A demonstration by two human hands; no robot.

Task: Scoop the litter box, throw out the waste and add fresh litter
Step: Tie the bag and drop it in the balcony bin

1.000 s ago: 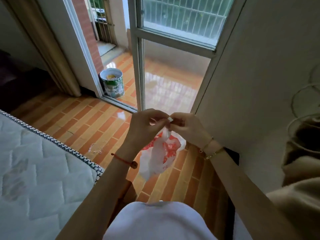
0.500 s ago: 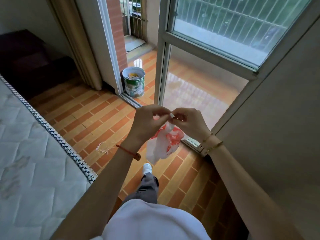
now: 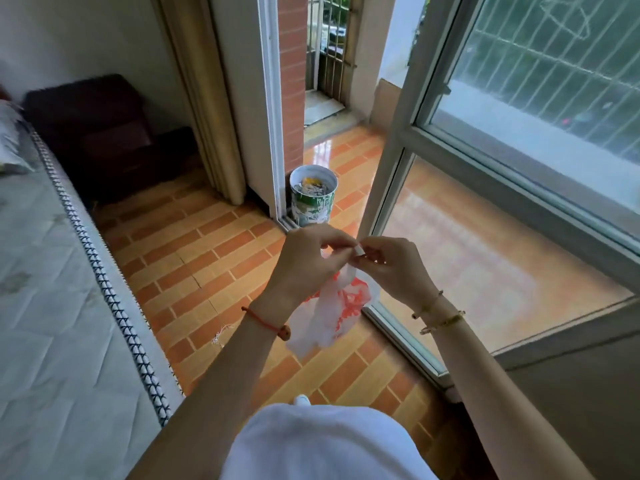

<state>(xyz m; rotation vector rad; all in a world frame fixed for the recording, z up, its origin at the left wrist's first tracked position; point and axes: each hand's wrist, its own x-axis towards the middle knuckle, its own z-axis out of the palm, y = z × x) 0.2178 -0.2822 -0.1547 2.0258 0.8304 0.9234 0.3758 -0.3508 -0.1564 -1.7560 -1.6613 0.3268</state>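
The left-hand grip [image 3: 304, 258] and the right-hand grip [image 3: 394, 265] meet at chest height, fingertips touching. Both are closed on the twisted top of a thin white plastic bag with red-orange print [image 3: 332, 310]: each pinches the bag's neck between thumb and fingers. The bag hangs below the 2 hands, crumpled and slack, in the air above the orange and tan brick-pattern tile floor [image 3: 194, 258], just left of the near end of the sliding glass door's grey frame [image 3: 384, 209].

A red cord bracelet with 1 bead [image 3: 263, 320] circles the left wrist; 2 thin gold-coloured bangles [image 3: 440, 313] circle the right.

Farther off, in the open doorway, stands a round metal pail with a green and white label [image 3: 311, 199], filled with rubbish. It sits on the balcony side of the door track, against the red brick pillar [image 3: 292, 81].

On the left lies a grey quilted mattress with a black and white braided edge [image 3: 52, 306]. Beyond it, far left, is a dark brown upholstered seat [image 3: 100, 133], and a beige curtain [image 3: 207, 98] hangs beside the doorway. A small white scrap of thread [image 3: 221, 336] lies on the tiles near the mattress. A white shoe tip [image 3: 301, 400] shows at the near edge, above a white garment [image 3: 322, 445].
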